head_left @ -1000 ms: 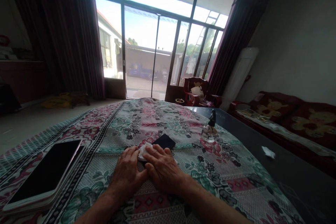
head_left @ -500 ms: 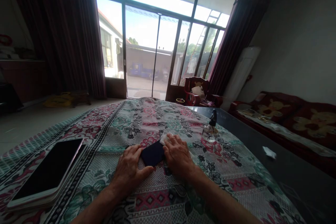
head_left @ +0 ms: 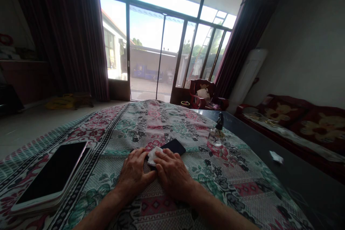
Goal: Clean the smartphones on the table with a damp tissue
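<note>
My left hand (head_left: 134,172) and my right hand (head_left: 172,174) lie close together on a floral tablecloth (head_left: 172,129). Under my right fingers, a crumpled white tissue (head_left: 153,157) is pressed against a black phone (head_left: 174,146). The phone lies flat, and my hands hide its near part. My left fingertips rest against the phone's left side and the tissue. A white-framed tablet (head_left: 51,172) with a dark screen lies to the left of my hands, apart from them.
A small glass pump bottle (head_left: 216,134) stands on the cloth beyond my right hand. Right of the cloth is a dark table top (head_left: 250,140) with a scrap of white paper (head_left: 276,157). A red sofa (head_left: 302,122) lines the right wall.
My right hand has slid left, carrying the tissue from the phone's right end to its middle. The phone has shifted right and away from me. My left hand has barely moved.
</note>
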### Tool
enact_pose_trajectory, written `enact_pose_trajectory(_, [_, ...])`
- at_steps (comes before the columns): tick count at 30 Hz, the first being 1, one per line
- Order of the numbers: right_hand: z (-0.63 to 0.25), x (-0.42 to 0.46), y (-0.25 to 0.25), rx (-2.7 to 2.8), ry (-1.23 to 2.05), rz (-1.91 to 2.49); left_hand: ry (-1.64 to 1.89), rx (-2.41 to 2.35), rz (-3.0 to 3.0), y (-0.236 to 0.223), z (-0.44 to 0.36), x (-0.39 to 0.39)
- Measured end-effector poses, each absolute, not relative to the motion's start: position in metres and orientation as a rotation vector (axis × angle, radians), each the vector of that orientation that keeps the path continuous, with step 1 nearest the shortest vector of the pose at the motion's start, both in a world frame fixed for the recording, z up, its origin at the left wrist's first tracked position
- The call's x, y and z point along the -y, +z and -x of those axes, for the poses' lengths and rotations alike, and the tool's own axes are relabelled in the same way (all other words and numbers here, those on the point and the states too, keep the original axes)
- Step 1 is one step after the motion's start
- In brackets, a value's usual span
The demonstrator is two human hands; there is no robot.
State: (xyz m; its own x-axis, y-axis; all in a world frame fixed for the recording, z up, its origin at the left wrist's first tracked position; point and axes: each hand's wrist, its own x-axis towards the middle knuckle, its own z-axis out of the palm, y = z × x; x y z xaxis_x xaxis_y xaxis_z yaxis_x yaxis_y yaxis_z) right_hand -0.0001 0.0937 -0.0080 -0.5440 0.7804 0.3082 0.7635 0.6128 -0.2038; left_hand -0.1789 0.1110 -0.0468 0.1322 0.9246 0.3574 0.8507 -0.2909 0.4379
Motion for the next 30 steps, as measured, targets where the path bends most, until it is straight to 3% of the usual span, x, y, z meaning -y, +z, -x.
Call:
enact_pose_trajectory(11, [-0.047, -0.139, -0.003, 2.216, -0.050, 1.781, 0.912, -1.775, -2.246, -0.047, 0.179, -0.109])
enact_pose_trajectory(22, [0.006, -0.078, -0.008, 2.523, 0.076, 1.237, 0.882, -1.766, -2.280, -0.045, 0.179, -0.109])
enact_pose_trajectory(30, [-0.016, -0.111, -0.008, 2.405, 0.030, 1.404, 0.866, -1.813, -2.272, -0.044, 0.177, -0.108])
